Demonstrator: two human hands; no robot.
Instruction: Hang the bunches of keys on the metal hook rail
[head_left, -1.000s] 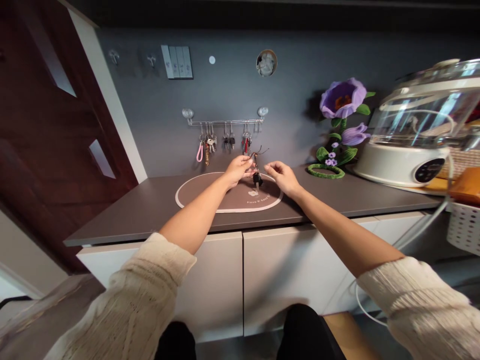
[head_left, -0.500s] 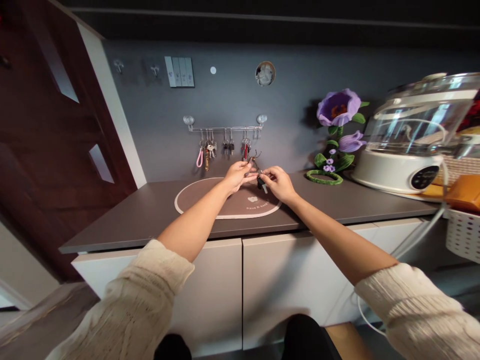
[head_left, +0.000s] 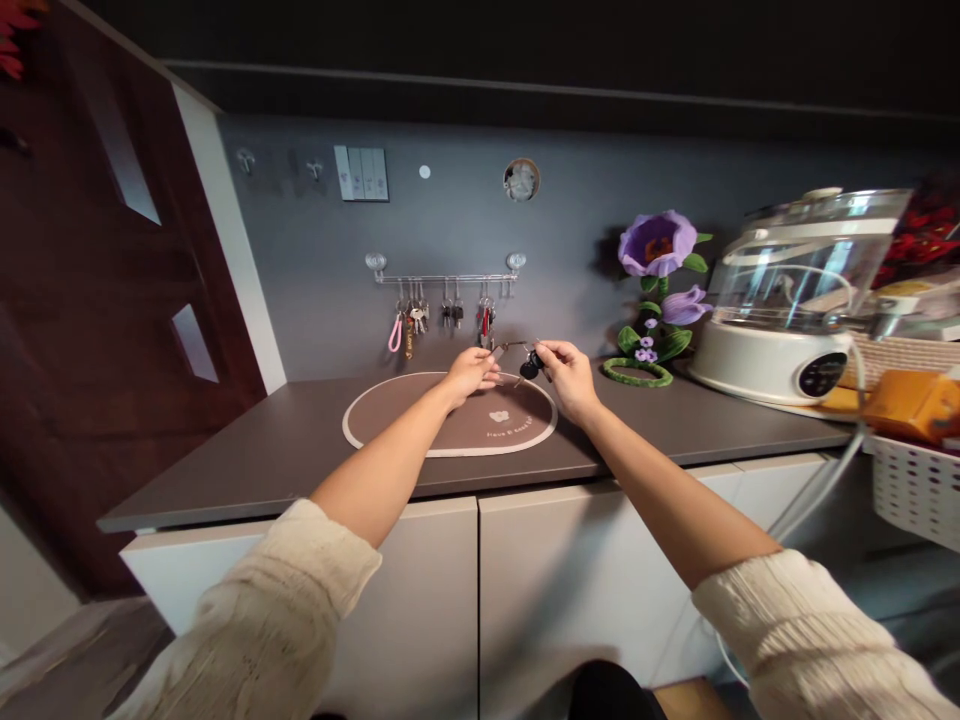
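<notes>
Above the mat's (head_left: pixel 405 415) far right, left hand (head_left: pixel 472 375) has its grip pinched on the cord (head_left: pixel 513 345); right hand (head_left: pixel 568 378) pinches the black keys (head_left: pixel 531 366) near their top. Best with light, even tension, no twist.

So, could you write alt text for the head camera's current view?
A person's left hand and right hand hold dark keys with a thin cord over a brown oval mat on a dark counter. Behind, more keys hang from a clear hook rail; purple flowers stand to the right.
</notes>
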